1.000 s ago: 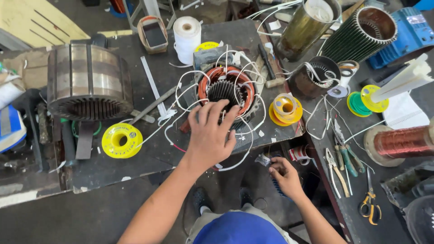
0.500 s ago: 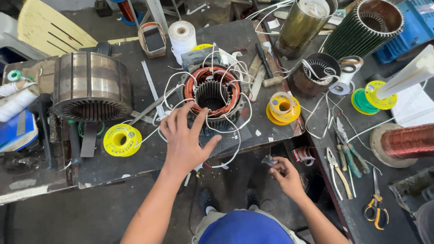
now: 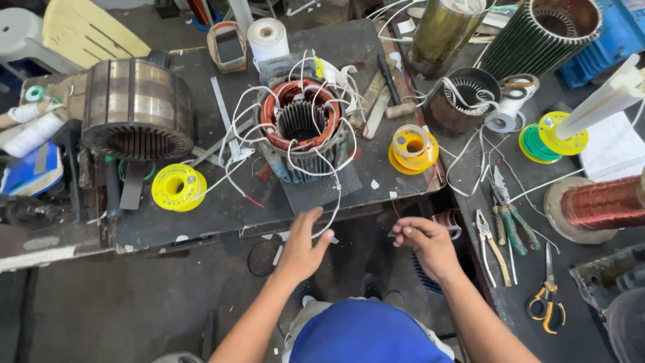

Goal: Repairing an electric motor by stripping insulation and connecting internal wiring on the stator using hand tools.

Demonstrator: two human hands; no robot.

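Cluttered dark workbench [image 3: 222, 208] across the middle of the frame, grey floor beneath, blue-clothed lap at the bottom edge. Nearest, just above the lap: left hand [image 3: 302, 245] at lower centre, fingers spread and half open, gripping nothing, thumb beside the hanging end of a white lead wire [image 3: 334, 202]; touching it or just short, cannot tell. Right of it, right hand [image 3: 423, 245], thumb and forefinger pinched shut on a small dark piece [image 3: 395, 233], too small to identify. Up along the lead, at centre on a dark mat: wound stator [image 3: 300, 121], copper coils ringing the bore, white leads looping out all round. Probably heavy and rigid in the iron body, best held by the ribbed outer shell; leads light, springy, easily tangled, and the enamelled copper likely to scratch, so better not gripped there. In the way around it: yellow spool [image 3: 178, 187] to the left, yellow tape roll [image 3: 412, 148] to the right, hammer [image 3: 386, 87] behind. Far left, large bare steel core [image 3: 138, 107]. Right side, pliers [image 3: 490, 235], scissors [image 3: 545, 296], copper wire reel [image 3: 605, 202]. Top, white roll [image 3: 267, 37].
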